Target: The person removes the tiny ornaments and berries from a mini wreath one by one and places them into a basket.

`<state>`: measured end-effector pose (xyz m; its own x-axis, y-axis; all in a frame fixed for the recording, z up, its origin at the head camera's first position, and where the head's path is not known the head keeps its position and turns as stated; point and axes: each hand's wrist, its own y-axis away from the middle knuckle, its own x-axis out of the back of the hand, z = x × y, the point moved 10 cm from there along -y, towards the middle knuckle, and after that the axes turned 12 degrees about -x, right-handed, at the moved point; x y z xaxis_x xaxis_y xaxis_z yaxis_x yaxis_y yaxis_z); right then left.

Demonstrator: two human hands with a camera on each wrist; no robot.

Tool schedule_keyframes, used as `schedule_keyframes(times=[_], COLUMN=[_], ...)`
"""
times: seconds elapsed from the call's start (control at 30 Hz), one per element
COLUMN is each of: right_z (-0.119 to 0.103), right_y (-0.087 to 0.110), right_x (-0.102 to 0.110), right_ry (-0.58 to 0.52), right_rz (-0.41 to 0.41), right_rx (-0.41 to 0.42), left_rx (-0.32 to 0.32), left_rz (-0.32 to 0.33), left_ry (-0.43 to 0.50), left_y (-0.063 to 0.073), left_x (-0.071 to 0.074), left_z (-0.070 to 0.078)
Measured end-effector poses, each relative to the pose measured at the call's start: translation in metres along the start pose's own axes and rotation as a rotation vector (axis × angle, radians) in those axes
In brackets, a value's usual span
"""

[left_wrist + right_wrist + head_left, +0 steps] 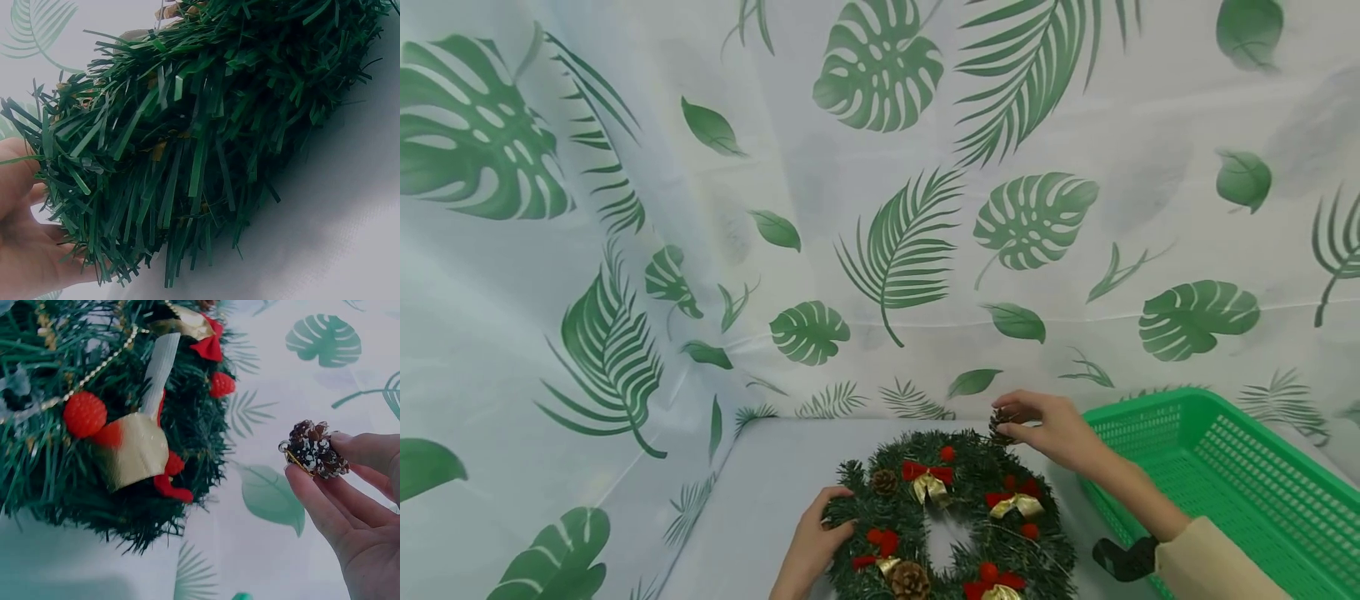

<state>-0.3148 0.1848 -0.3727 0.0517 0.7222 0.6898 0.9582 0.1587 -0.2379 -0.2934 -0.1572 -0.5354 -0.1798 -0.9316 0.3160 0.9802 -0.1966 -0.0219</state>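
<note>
1 pinecone (317, 449) sits pinched in the right hand (1054, 427) near the table's (752, 492) far edge, beside the wreath (972, 486); the left hand (822, 532) grips the wreath's left side. I judge this decorating; next calls for fastening the pinecone's gold string (300, 464).

Wreath (992, 542) and basket (1217, 508) leave a narrow passage between.

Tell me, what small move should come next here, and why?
Probably bring the pine cone in the right hand against the wreath: it is pinched just off the wreath's edge, its gold cord showing, while the left hand grips the wreath's left side.
</note>
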Motion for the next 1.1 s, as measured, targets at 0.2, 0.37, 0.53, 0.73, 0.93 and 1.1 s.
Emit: schedule_keyframes(times=[0.2,0.37,0.53,0.73,0.93,1.1], right_z=[0.005,0.012,0.019,0.031,0.037,0.041], right_y=[0.004,0.009,0.015,0.02,0.024,0.026], right_x=[0.009,0.018,0.026,0.036,0.046,0.052], right_ry=[0.014,0.039,0.065,0.077,0.092,0.11], right_rz=[0.005,0.004,0.017,0.032,0.046,0.045], right_rx=[-0.016,-0.054,-0.064,-0.092,-0.098,-0.09], left_rx=[-0.022,-0.029,-0.022,-0.032,-0.035,-0.03], left_rz=[0.006,0.011,0.011,0.001,-0.007,-0.002], left_ry=[-0.011,-0.015,-0.025,-0.037,-0.049,-0.05], left_y=[0.0,-0.001,-0.001,-0.001,0.0,-0.002], left_x=[0.0,0.0,0.0,0.0,0.0,0.001], left_z=[0.002,0.004,0.003,0.003,0.004,0.004])
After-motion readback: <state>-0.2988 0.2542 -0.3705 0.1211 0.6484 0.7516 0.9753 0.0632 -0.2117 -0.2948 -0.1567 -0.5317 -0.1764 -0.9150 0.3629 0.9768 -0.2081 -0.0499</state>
